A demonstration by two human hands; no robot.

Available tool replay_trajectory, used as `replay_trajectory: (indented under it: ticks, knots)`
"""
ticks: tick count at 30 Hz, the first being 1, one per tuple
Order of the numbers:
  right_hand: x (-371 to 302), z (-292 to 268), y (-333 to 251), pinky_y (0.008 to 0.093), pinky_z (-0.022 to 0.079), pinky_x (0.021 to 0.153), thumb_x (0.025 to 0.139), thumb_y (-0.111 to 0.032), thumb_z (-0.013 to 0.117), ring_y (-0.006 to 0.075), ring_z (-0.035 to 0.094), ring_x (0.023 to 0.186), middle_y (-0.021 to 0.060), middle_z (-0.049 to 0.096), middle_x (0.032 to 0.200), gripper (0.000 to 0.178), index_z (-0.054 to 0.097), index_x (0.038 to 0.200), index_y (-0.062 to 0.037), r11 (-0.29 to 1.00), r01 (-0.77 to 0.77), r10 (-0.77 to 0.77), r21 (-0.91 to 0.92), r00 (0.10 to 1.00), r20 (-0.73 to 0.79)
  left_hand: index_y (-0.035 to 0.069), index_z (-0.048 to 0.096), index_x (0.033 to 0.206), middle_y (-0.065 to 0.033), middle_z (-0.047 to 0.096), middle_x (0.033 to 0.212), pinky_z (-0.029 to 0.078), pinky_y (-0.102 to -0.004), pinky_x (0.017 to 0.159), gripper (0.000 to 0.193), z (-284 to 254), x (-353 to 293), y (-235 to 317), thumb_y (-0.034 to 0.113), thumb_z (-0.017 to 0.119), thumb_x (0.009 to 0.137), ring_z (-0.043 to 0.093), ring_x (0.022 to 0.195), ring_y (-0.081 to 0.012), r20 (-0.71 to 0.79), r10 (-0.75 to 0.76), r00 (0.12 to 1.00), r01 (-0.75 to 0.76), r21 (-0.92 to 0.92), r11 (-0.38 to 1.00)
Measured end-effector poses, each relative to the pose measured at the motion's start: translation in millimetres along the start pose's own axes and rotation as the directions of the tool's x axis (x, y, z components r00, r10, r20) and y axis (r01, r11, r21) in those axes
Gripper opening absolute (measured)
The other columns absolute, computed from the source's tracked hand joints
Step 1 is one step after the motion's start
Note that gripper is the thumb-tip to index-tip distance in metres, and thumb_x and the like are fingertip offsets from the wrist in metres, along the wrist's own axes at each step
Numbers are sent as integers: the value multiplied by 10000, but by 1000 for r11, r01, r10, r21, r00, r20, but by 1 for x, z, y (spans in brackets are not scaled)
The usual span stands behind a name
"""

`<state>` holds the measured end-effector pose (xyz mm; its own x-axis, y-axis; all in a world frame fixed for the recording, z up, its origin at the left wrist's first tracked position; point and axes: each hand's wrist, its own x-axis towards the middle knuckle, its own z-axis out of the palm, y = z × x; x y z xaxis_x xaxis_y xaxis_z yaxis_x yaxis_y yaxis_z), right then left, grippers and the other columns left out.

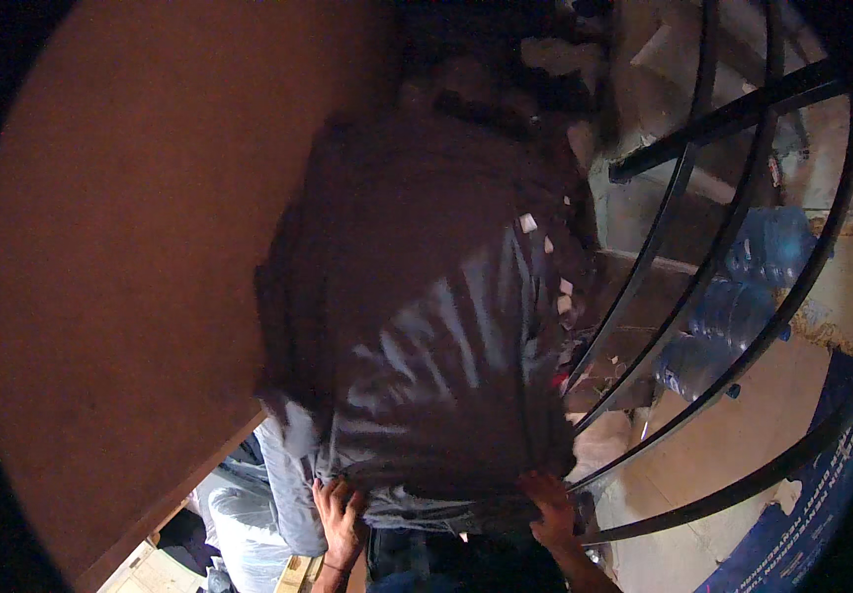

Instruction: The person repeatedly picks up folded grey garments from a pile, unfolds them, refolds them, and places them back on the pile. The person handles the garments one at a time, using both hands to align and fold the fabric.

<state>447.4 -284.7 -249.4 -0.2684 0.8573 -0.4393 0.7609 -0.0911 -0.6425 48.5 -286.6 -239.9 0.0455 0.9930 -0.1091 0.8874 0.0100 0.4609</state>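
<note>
A large dark stack of folded cloth (417, 296) fills the middle of the view, with small white tags along its right side. At its near left corner, my left hand (341, 516) grips the edge, fingers curled over the cloth. My right hand (551, 509) holds the near right corner in the same way, its fingers partly lost in shadow. The stack stretches away from me, its far end fading into darkness. Whatever is under it is hidden.
A brown wall-like panel (140, 257) stands close on the left. Curved black metal railing bars (723, 257) run along the right, with large clear blue bottles (733, 311) behind them. Plastic-wrapped goods (249, 524) lie at the lower left, a blue printed sheet (802, 504) at the lower right.
</note>
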Motion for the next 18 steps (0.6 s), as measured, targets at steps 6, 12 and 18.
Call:
replay_trajectory:
  ticks: [6,12,18]
  knots:
    - [25,-24,30,523,485,1111,796,-94,819,418,622,1291,198,634,1448,680,619,1445,-108,923,-373,296,99,849,438,158,663,1376,-92,623,1318,419,-577,1065,656,-6,6,-26,164,786,732,554,1292,-367,178,-13,984,27,-80,996]
    - [230,-172,15,460,481,1108,967,-303,768,331,638,1304,195,679,1399,510,654,1391,-44,934,-317,336,-164,935,109,274,494,1593,-151,564,1536,397,-568,1165,897,-37,250,-6,-80,597,776,523,1392,-397,313,63,948,-132,205,970]
    - [306,-127,-34,469,481,1076,974,-183,713,380,672,1157,175,732,1178,358,688,1305,-50,950,259,-305,-174,651,-695,139,536,1544,-162,567,1530,395,-577,1162,620,17,357,58,126,670,939,510,1409,-391,-335,274,901,-284,21,959]
